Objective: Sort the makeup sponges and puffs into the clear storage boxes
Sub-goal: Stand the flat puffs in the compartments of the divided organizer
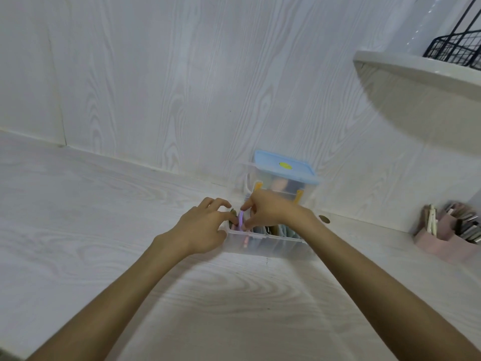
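Note:
An open clear storage box (270,243) sits on the white table, with several puffs standing on edge inside it. My right hand (270,211) pinches a thin lilac puff (242,220) upright at the box's left end. My left hand (205,225) rests on the box's left corner, its fingertips touching the puffs beside the lilac one. Behind stands a second clear box with a blue lid (283,166), closed, holding sponges that show through its wall.
The white wood-grain wall rises just behind the boxes. A pink organiser (442,239) with makeup items stands at the right. Above it hangs a white shelf (416,71) carrying a black wire basket (455,46). A small brown round item (324,219) lies by the wall.

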A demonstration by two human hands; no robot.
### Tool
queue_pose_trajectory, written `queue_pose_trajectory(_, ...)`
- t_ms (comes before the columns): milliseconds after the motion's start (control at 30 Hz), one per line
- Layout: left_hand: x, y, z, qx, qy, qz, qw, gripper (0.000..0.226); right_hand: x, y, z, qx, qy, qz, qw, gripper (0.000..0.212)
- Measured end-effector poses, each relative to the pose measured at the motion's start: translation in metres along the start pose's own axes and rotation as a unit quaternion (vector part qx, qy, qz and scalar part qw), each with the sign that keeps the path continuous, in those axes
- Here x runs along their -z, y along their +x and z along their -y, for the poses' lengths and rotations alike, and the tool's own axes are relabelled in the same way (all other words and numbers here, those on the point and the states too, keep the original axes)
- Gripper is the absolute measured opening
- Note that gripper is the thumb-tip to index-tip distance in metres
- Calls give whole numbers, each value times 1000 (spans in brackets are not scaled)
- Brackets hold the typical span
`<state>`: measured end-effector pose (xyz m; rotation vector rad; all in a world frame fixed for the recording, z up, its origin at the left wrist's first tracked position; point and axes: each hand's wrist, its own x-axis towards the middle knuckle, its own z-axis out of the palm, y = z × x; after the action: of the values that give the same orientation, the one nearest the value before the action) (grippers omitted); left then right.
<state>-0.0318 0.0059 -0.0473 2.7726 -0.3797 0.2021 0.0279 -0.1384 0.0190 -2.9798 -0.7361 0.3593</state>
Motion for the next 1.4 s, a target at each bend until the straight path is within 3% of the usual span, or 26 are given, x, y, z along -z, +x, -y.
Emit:
queue_pose_trajectory(67, 0, -1, 0, -3, 8, 6, 1000, 46, -3, 1, 1, 10, -19, -9, 1000, 48)
queue_pose_trajectory(200, 0, -1, -1, 2, -5, 1, 1000, 43, 1, 2, 3, 51, -82, 63, 993, 35)
queue_pose_trajectory(367, 2, 3, -3, 27, -36, -29, 999, 35, 2, 6, 0, 50, -101, -8, 994, 29)
queue_pose_trajectory(500, 7, 5, -2, 63, -51, -60, 995, 34, -6, 11, -2, 52, -72, -13, 996, 26)
queue_pose_trajectory(567, 10, 7, 0, 91, -77, -98, 988, 35, 7, 4, -13, 78, 14, -10, 997, 23)
queue_pose_trajectory(600, 13, 9, 2, 99, -99, -118, 983, 38, 16, -1, -22, 93, 83, -50, 991, 21)
queue_pose_trajectory(667, 20, 20, 4, 105, -150, -155, 971, 44, 35, -11, -49, 93, 198, -238, 946, 21)
queue_pose_trajectory(733, 28, 38, 2, 112, -195, -179, 958, 52, 41, -12, -82, 42, 152, -383, 910, 39)
queue_pose_trajectory(767, 32, 48, -2, 119, -211, -179, 953, 58, 38, -13, -96, 9, 98, -380, 920, 52)
queue_pose_trajectory(833, 34, 66, -9, 133, -212, -160, 955, 68, 21, -9, -117, -26, -3, -295, 955, 69)
queue_pose_trajectory(900, 34, 78, -16, 139, -181, -139, 964, 67, 5, -8, -129, -10, -37, -286, 958, 61)
queue_pose_trajectory(1000, 36, 78, -25, 118, -142, -138, 973, 52, 6, -16, -134, 43, -51, -384, 921, 38)
queue_pose_trajectory(1067, 37, 71, -29, 81, -120, -140, 979, 44, 11, -28, -134, 62, -76, -378, 921, 31)
queue_pose_trajectory(1267, 18, 25, -30, -20, -30, -110, 993, 30, -13, -79, -137, 72, -135, -301, 941, 40)
queue_pose_trajectory(1400, 0, 4, -35, -62, -5, -127, 990, 31, -42, -90, -136, 86, -141, -304, 938, 36)
